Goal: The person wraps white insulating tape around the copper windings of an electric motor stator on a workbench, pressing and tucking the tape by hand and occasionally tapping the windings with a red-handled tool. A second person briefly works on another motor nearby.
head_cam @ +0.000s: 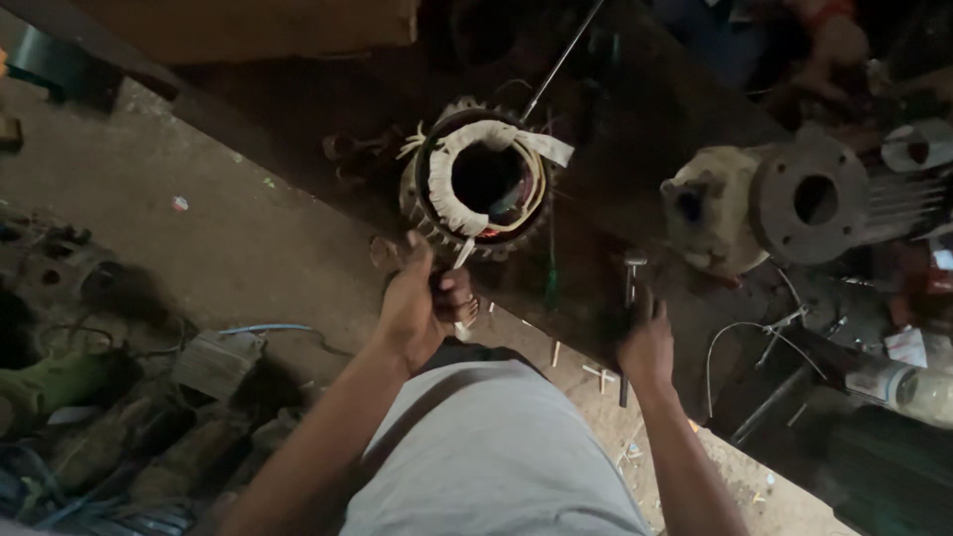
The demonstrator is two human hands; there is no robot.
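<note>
A round motor stator [483,184] with copper windings wrapped in white tape stands on a dark workbench [635,119]. My left hand [421,301] grips its near rim, thumb up against the finned housing, fingers curled by a loose end of white tape. My right hand [645,342] rests on the bench edge and holds a small hammer [629,288], its metal head pointing away from me. A thin metal rod [564,58] leans up from the stator's far side.
A pump housing with a round flange [784,203] lies to the right on the bench. Loose wires and small tools [764,342] sit beside it. Scrap parts and a cable [109,397] clutter the dirt floor at left.
</note>
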